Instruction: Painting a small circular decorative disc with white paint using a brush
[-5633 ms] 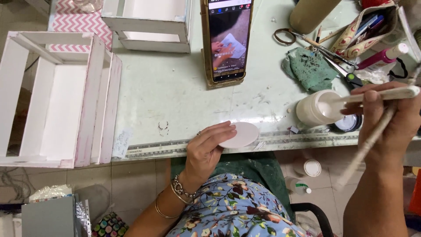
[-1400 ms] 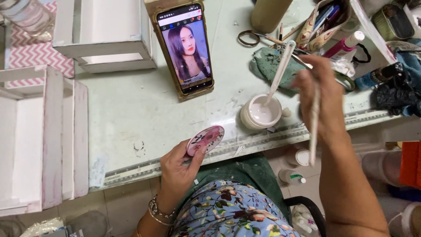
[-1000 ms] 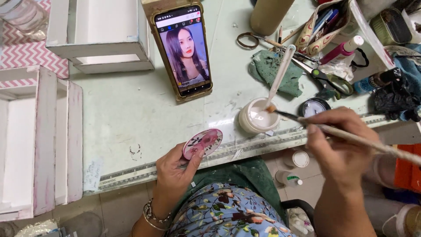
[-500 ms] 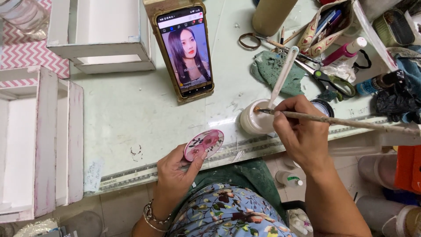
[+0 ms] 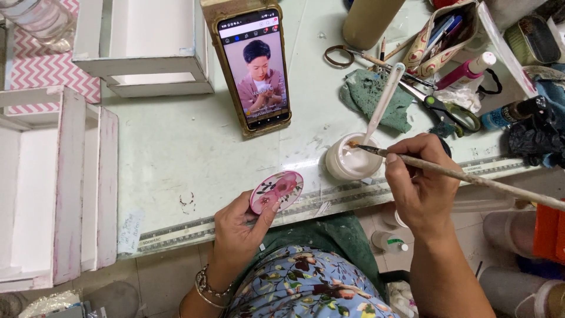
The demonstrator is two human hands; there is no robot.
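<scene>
My left hand (image 5: 238, 232) holds a small round disc (image 5: 276, 191) with a pink flower pattern, tilted up at the table's front edge. My right hand (image 5: 421, 182) grips a long thin paintbrush (image 5: 471, 178). The brush's tip rests at the rim of a small white pot (image 5: 351, 158) of white paint. A white stirring stick (image 5: 382, 103) stands in that pot, leaning away from me.
A phone (image 5: 254, 68) leans in a stand at the back, its screen lit. White wooden crates (image 5: 56, 188) stand left, another crate (image 5: 144, 47) behind. A green cloth (image 5: 368, 97), scissors (image 5: 441, 106), a pencil case (image 5: 444, 32) and bottles crowd the right.
My right hand has brought the brush from the right to the paint pot, and its tip now dips at the rim. The disc stays tilted in my left hand.
</scene>
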